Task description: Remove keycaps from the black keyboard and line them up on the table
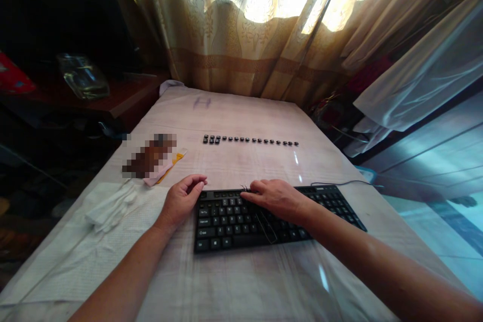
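A black keyboard (pixel 241 226) lies in front of me on the covered table, with some keycaps off its upper rows. My left hand (pixel 184 193) is at its upper left corner, thumb and forefinger closed; whatever they may hold is too small to name. Over the upper middle of the keyboard, my right hand (pixel 273 198) grips a thin wire tool (pixel 269 231), whose loop hangs over the keys and whose tips stick up near the fingers. Beyond the keyboard, several loose black keycaps (pixel 241 139) form a long row, with a short second row at its left end.
White cloth gloves (pixel 113 206) lie at the left, near a pink and yellow packet (pixel 166 168) and a blurred-out item. The keyboard cable (pixel 339 182) runs right. A glass jar (pixel 83 76) stands on a brown side table (pixel 124 93). Curtains (pixel 234 50) hang behind.
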Demonstrator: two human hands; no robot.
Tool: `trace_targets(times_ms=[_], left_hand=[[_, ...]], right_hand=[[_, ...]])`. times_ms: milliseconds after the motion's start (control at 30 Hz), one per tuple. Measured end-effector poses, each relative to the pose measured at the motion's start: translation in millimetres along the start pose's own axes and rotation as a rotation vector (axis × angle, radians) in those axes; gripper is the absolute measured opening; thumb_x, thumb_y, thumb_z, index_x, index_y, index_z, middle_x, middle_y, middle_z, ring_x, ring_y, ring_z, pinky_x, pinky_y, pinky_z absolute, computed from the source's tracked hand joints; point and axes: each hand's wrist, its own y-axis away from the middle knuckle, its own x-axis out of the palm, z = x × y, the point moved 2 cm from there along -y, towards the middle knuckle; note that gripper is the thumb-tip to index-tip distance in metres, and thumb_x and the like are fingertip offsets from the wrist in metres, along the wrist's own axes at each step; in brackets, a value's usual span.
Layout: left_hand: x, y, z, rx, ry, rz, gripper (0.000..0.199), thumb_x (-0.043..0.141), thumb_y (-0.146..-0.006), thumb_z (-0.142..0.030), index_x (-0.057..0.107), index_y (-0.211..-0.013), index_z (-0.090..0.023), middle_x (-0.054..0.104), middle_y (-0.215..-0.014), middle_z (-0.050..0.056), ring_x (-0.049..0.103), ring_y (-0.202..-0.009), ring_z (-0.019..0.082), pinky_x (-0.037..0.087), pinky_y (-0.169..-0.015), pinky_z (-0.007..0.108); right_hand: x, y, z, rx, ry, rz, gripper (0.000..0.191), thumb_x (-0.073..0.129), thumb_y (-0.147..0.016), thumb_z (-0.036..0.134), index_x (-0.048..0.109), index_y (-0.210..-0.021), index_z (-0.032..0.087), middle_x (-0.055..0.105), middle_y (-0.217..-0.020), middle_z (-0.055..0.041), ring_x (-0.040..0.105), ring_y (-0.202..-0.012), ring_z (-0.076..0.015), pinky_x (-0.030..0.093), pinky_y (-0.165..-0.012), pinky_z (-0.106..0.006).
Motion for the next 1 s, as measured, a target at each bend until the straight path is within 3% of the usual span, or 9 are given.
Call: trace_targets(times_ms=[333, 633, 800, 867, 1000], left_hand=[[0.5, 0, 6, 0.000, 0.023, 0.002, 0.033, 0.062, -0.073, -0.045, 0.070, -0.090, -0.018, 0.076, -0.086, 0.005, 0.069, -0.085, 0.021, 0.052, -0.082, 0.031], [0.2, 1, 3, 0.038, -0.020, 0.003, 0.029, 0.060, -0.074, -0.041, 0.070, -0.090, -0.019, 0.076, -0.085, 0.004, 0.069, -0.082, 0.021, 0.052, -0.078, 0.030], [-0.2, 2, 4, 0.064, -0.049, -0.011, 0.028, 0.059, -0.075, -0.040, 0.070, -0.090, -0.018, 0.076, -0.085, 0.005, 0.070, -0.082, 0.022, 0.053, -0.078, 0.030], [-0.6, 2, 6, 0.084, -0.075, -0.010, 0.029, 0.058, -0.076, -0.040, 0.070, -0.091, -0.019, 0.076, -0.086, 0.005, 0.070, -0.082, 0.022, 0.053, -0.078, 0.030], [-1.0, 1, 11, 0.118, -0.122, -0.008, 0.030, 0.055, -0.077, -0.041, 0.070, -0.091, -0.019, 0.076, -0.085, 0.005, 0.070, -0.079, 0.021, 0.054, -0.075, 0.030]], right_hand=[[1, -7, 3, -0.082, 0.149, 0.012, 0.027, 0.046, -0.093, 0.013, 0.060, -0.116, 0.017, 0.062, -0.098, -0.0105, 0.059, -0.075, -0.0177, 0.044, -0.064, -0.030], [5, -10, 4, -0.096, 0.152, -0.001, 0.024, 0.042, -0.096, 0.014, 0.061, -0.109, 0.015, 0.059, -0.116, -0.0130, 0.059, -0.087, -0.0196, 0.047, -0.072, -0.032], [3, -6, 0, -0.118, 0.129, -0.002, 0.021, 0.045, -0.094, 0.012, 0.062, -0.106, 0.013, 0.063, -0.107, -0.0137, 0.060, -0.091, -0.0214, 0.048, -0.077, -0.034], [1, -3, -5, -0.038, 0.018, -0.078, 0.021, 0.046, -0.092, 0.010, 0.063, -0.103, 0.015, 0.064, -0.105, -0.0122, 0.061, -0.090, -0.0200, 0.048, -0.078, -0.033], [3, 2, -7, 0.238, -0.293, -0.373, 0.015, 0.048, -0.091, 0.017, 0.063, -0.094, 0.017, 0.067, -0.092, -0.0079, 0.062, -0.079, -0.0172, 0.048, -0.074, -0.030]])
